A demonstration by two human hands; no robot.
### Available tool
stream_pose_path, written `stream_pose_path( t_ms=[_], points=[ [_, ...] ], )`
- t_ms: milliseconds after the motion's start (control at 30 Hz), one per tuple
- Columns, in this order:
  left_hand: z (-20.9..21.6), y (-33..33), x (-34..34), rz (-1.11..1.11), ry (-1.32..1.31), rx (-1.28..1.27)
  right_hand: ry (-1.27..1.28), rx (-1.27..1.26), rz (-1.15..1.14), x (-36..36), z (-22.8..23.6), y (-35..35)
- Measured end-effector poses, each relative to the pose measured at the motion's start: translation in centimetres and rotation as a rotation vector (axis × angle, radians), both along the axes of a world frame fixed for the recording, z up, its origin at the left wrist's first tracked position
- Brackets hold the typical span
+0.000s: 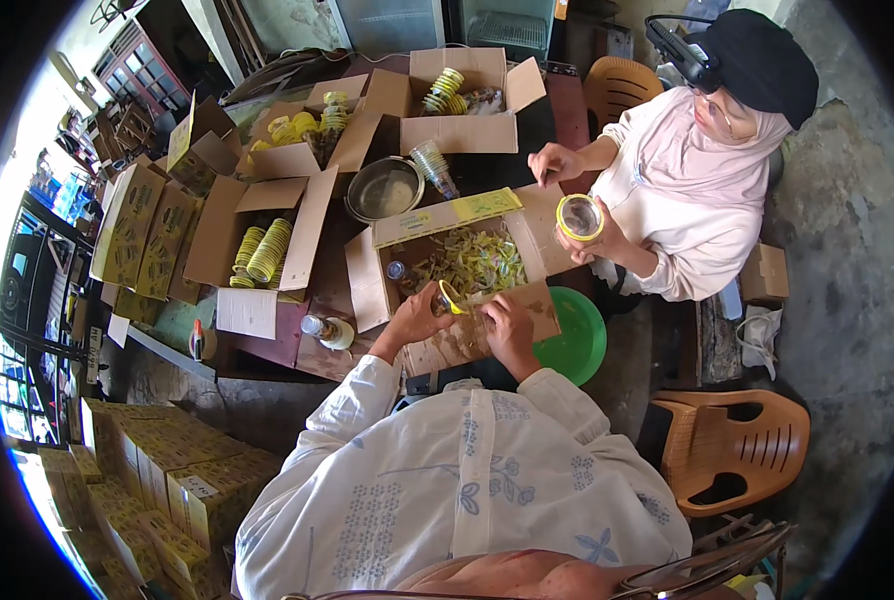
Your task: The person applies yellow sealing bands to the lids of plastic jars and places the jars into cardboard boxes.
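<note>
My left hand (417, 318) grips a small round tub with a yellow rim (450, 297), tilted over the near side of an open cardboard box (447, 345). Close to the tub's right, my right hand (508, 328) has its fingers pinched together; whatever they hold is too small to make out. Inside the box lies a loose heap of yellow-green strips (472, 258). A small clear container (396, 270) rests at the heap's left. Across the table's right corner, a co-worker's hand holds a similar yellow-rimmed tub (579, 217).
Left of my box stand a bottle (335, 333) and a carton with stacked yellow-lidded tubs (267, 250). Beyond are a metal bowl (385, 190), stacked clear cups (433, 168) and more cartons (457, 130). A green basin (575, 335) and orange chair (737, 450) are at right.
</note>
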State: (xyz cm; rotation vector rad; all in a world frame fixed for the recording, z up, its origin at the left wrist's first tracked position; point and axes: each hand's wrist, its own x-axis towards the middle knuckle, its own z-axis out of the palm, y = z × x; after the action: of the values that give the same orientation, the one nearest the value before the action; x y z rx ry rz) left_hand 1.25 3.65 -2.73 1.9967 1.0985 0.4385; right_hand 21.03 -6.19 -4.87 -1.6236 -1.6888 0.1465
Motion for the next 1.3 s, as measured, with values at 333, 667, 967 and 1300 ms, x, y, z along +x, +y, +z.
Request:
stream_pose_path(
  t_ms=[333, 667, 967, 1300],
  points=[
    [-3.9, 0.7, -1.8, -0.121, -0.384, -0.566, -0.189, 0.13, -0.005, -0.8, -0.2, -0.1],
    [-2.2, -0.2, -1.2, -0.051, -0.519, -0.648, 0.522, -0.135, -0.032, -0.2, -3.3, 1.2],
    [-0.8, 0.0, -0.4, -0.065, -0.261, -0.233, 0.021, 0.031, 0.021, -0.4, 0.1, 0.3],
    [-3.8, 0.7, -0.8, 0.101, -0.502, -0.543, 0.126, 0.077, -0.015, -0.7, -0.6, 2.5]
  ],
)
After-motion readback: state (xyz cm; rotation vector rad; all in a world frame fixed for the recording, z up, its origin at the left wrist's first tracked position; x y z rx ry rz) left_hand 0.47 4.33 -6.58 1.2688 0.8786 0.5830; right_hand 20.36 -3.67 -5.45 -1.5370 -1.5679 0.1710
